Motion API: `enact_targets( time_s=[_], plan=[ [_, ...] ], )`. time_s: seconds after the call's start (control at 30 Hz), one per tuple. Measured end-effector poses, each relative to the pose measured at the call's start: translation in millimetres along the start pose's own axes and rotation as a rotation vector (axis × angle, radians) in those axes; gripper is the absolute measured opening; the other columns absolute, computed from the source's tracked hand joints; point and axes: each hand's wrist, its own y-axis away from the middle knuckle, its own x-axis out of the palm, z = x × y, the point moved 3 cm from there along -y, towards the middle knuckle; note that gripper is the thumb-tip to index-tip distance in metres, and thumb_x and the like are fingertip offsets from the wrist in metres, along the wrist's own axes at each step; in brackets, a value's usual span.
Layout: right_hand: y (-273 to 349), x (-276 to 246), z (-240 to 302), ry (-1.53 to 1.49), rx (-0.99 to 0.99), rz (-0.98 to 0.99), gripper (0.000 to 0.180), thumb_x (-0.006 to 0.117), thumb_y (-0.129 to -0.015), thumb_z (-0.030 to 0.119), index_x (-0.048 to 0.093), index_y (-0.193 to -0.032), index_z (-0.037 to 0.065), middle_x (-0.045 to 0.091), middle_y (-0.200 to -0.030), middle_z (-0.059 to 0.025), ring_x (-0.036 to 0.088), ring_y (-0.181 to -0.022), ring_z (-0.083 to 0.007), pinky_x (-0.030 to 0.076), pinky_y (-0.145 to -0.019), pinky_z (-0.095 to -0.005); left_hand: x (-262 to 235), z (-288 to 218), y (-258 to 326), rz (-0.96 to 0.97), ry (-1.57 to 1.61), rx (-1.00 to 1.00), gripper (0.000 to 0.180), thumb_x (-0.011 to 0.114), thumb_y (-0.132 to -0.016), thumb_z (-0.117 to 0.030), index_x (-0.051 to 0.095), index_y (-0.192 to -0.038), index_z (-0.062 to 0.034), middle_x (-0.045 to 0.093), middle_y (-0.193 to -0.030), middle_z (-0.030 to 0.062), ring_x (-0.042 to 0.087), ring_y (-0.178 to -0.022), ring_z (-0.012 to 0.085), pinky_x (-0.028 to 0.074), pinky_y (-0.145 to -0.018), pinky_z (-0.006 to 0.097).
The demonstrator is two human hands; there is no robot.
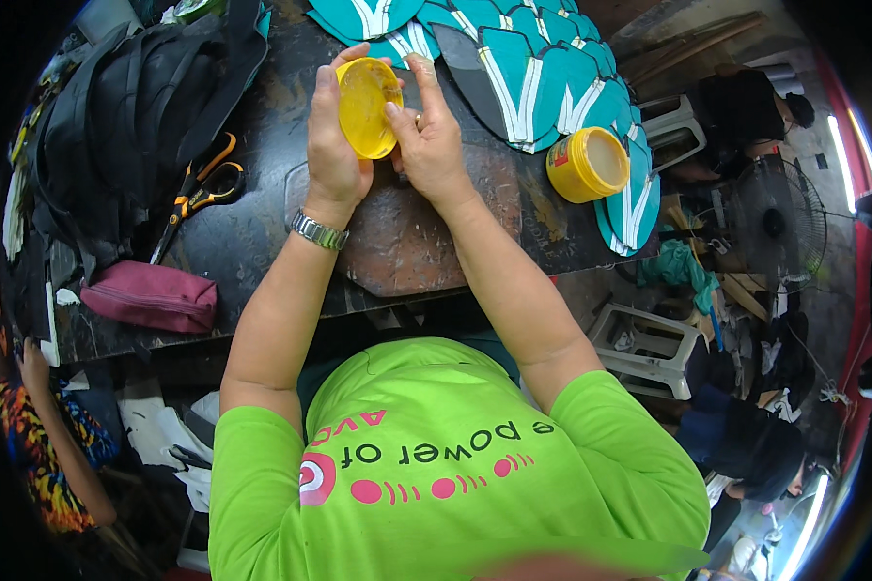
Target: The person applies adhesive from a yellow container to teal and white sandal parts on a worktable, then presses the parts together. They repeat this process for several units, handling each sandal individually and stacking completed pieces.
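Note:
Above the dark table I hold a round yellow lid (pixel 363 108) between both hands, its hollow inner side turned up toward me. My left hand (pixel 332 150) wraps around the lid's left side and back, with a metal watch on the wrist. On the other side, my right hand (pixel 431 145) grips the rim, thumb at its right edge and the index finger raised. An open yellow jar (pixel 591 165) with pale contents stands to the right of my hands, partly over teal pieces (pixel 562 82) with white strips. A worn brown board (pixel 407 242) lies below my hands.
Orange-and-black scissors (pixel 196 198) and a maroon zip pouch (pixel 152 296) lie left, near black fabric pieces (pixel 131 126). Plastic stools (pixel 646 351) and a fan (pixel 773 223) stand off the table's right. A person's arm (pixel 63 436) shows at the left; other people sit at right.

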Motion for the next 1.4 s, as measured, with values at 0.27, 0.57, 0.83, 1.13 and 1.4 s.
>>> enact_targets(
  time_s=[0.27,0.57,0.83,1.13,1.4],
  plan=[
    [0,4,-7,-0.427,0.008,0.001,0.090,0.060,-0.084,-0.006,0.014,-0.159,0.013,0.058,-0.080,-0.0062,0.059,-0.068,-0.0103,0.051,-0.063,-0.0256,-8,1,0,-0.049,-0.125,0.020,0.059,0.029,-0.106,-0.052,0.049,-0.137,-0.0056,0.062,-0.128,0.0162,0.061,-0.116,0.0241,0.050,-0.101,0.038],
    [1,-1,-9,0.147,-0.127,-0.130,0.080,0.054,-0.093,-0.003,0.014,-0.160,0.014,0.057,-0.079,-0.0031,0.052,-0.062,-0.0057,0.045,-0.057,-0.0208,-8,1,0,-0.069,-0.008,-0.070,0.060,0.027,-0.107,-0.051,0.051,-0.136,-0.0044,0.064,-0.125,0.0179,0.063,-0.115,0.0263,0.050,-0.101,0.039],
    [2,4,-6,-0.206,-0.054,-0.024,0.085,0.055,-0.089,-0.005,0.010,-0.160,0.014,0.060,-0.084,-0.0043,0.057,-0.068,-0.0068,0.048,-0.060,-0.0225,-9,0,0,-0.044,-0.060,-0.100,0.061,0.027,-0.106,-0.051,0.050,-0.138,-0.0038,0.063,-0.127,0.0184,0.063,-0.116,0.0252,0.050,-0.101,0.038],
    [-1,2,-6,0.080,-0.196,-0.123,0.078,0.053,-0.093,-0.004,0.015,-0.159,0.012,0.060,-0.085,-0.0044,0.055,-0.069,-0.0044,0.046,-0.063,-0.0197,-3,-2,3,0.013,0.069,-0.103,0.056,0.033,-0.107,-0.048,0.051,-0.135,-0.0037,0.065,-0.119,0.0148,0.064,-0.107,0.0207,0.052,-0.094,0.033],
    [-1,1,-6,-0.209,-0.082,-0.110,0.081,0.061,-0.091,0.002,0.019,-0.159,0.015,0.057,-0.073,-0.0037,0.058,-0.066,-0.0097,0.048,-0.060,-0.0248,-12,-3,0,-0.049,-0.011,-0.088,0.055,0.034,-0.107,-0.048,0.055,-0.131,-0.0035,0.066,-0.116,0.0134,0.064,-0.106,0.0202,0.051,-0.095,0.032]
  ],
)
